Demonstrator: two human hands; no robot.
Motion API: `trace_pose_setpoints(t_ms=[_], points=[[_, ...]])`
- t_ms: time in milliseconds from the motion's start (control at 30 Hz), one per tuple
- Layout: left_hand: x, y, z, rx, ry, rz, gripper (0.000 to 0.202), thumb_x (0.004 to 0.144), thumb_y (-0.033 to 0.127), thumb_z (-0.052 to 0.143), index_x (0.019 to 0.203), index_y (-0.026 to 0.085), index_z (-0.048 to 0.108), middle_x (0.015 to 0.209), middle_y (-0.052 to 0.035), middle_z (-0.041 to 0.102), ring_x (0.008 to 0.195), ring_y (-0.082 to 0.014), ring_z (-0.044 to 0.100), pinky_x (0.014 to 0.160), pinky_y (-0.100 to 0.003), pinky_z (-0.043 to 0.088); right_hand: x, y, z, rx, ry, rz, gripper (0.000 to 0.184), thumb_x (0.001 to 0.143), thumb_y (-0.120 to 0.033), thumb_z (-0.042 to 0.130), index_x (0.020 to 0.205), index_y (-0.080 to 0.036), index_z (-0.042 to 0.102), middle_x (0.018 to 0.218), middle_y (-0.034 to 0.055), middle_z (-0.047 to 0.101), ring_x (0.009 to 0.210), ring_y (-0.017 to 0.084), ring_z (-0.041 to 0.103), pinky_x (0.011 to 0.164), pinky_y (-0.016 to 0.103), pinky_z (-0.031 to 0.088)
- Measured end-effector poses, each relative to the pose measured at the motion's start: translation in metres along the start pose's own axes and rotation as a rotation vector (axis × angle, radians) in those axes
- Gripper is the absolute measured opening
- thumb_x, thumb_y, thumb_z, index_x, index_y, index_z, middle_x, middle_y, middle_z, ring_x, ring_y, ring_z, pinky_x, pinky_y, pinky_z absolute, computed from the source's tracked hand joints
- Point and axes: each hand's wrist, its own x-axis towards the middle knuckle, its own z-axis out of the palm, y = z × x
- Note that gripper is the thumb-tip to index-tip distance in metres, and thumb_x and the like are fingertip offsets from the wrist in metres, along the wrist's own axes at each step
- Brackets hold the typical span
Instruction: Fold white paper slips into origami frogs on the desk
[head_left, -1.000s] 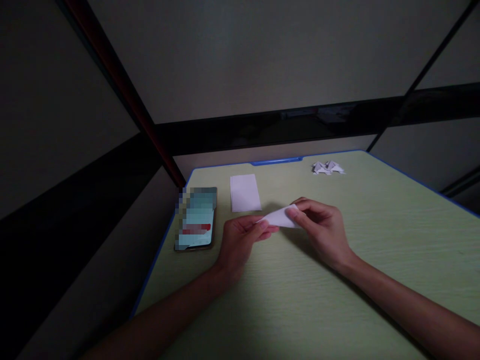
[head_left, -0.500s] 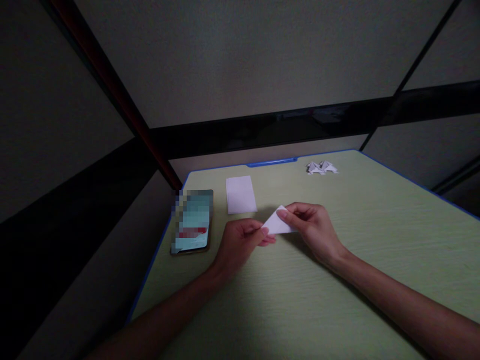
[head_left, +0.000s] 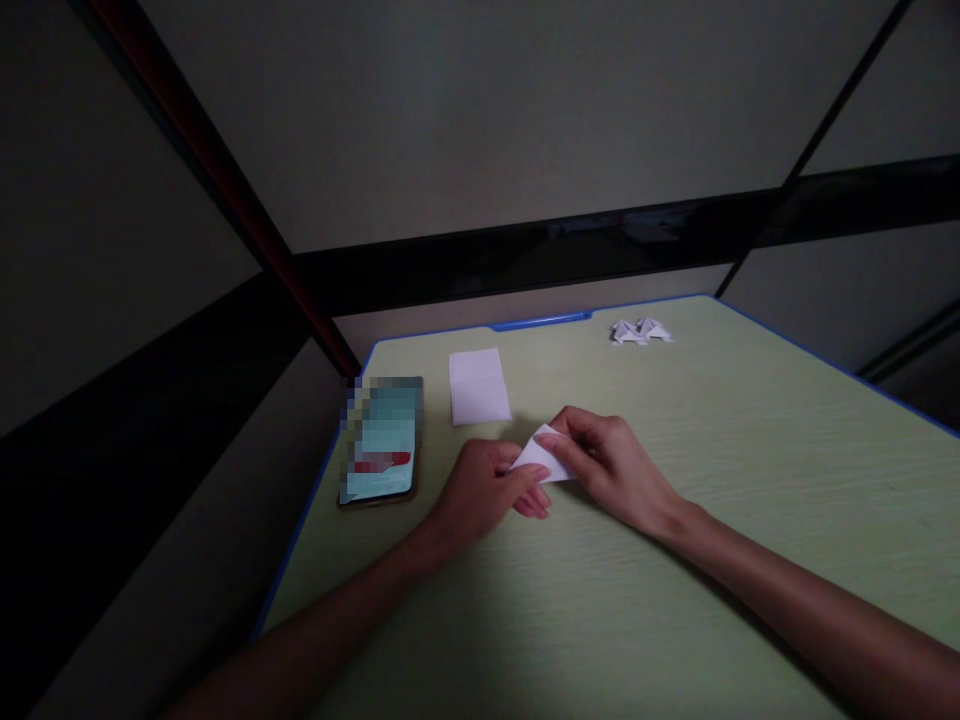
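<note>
A small white folded paper [head_left: 541, 456] sits between my two hands, low over the pale green table [head_left: 750, 480]. My left hand [head_left: 487, 492] pinches its left corner with curled fingers. My right hand [head_left: 611, 465] grips its right side, thumb and forefinger pressed on the top fold. Most of the paper is hidden by my fingers.
A white stack of paper sheets [head_left: 478, 386] lies just beyond my hands. A phone [head_left: 382, 437] with a lit screen rests near the table's left edge. Several folded white paper figures [head_left: 640, 331] sit at the far edge. A dark bed frame and wall rise behind.
Both hands have lowered toward the table and drawn closer together. The paper went from a wide flat strip to a smaller triangular fold, now mostly covered by my fingers.
</note>
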Motion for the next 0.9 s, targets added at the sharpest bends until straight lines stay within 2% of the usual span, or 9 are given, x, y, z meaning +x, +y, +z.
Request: trace_pose_setpoints(t_ms=[200,333,500,667,900], points=[[0.001,-0.007,-0.001,-0.059,-0.074,-0.030,0.012,0.063,0.021,0.060,0.057,0.011,0.062,0.053,-0.0044,0.064,0.047,-0.0110,0.060,0.047,-0.018,0.047,0.001,0.001,-0.001,-0.003,-0.128,-0.021,0.025,0.080,-0.030,0.041,0.062,-0.014,0.048,0.051,-0.0025,0.043,0.047,0.008,0.038,0.045,0.021,0.028],[0.001,-0.008,0.001,-0.095,-0.059,-0.042,0.011,0.062,0.021,0.062,0.060,0.010,0.063,0.054,-0.0044,0.065,0.048,-0.0116,0.060,0.048,-0.019,0.047,0.001,0.000,0.005,0.105,-0.163,-0.010,0.023,0.079,-0.029,0.043,0.062,-0.014,0.049,0.051,-0.0023,0.046,0.048,0.008,0.040,0.046,0.020,0.030],[-0.001,-0.007,0.000,-0.124,0.036,0.010,0.017,0.065,0.026,0.060,0.065,0.009,0.064,0.055,-0.0041,0.065,0.048,-0.0110,0.060,0.048,-0.018,0.046,0.005,0.001,0.008,0.434,-0.098,0.169,0.023,0.069,-0.032,0.057,0.059,-0.014,0.048,0.049,-0.0040,0.046,0.044,0.005,0.039,0.042,0.019,0.028],[-0.002,-0.006,-0.001,-0.137,0.165,0.041,0.019,0.066,0.027,0.060,0.069,0.009,0.065,0.058,-0.0043,0.067,0.051,-0.0112,0.060,0.051,-0.018,0.046,0.005,0.006,0.012,0.637,-0.032,0.284,0.025,0.058,-0.030,0.067,0.054,-0.012,0.050,0.045,-0.0053,0.047,0.042,0.004,0.038,0.041,0.018,0.026],[-0.001,-0.009,-0.001,-0.161,0.185,0.064,0.022,0.066,0.030,0.060,0.068,0.008,0.064,0.062,-0.0058,0.067,0.052,-0.0115,0.060,0.051,-0.019,0.046,0.004,0.009,0.014,0.803,0.077,0.373,0.022,0.049,-0.024,0.073,0.049,-0.011,0.055,0.041,-0.0041,0.053,0.037,0.003,0.041,0.039,0.017,0.029]])
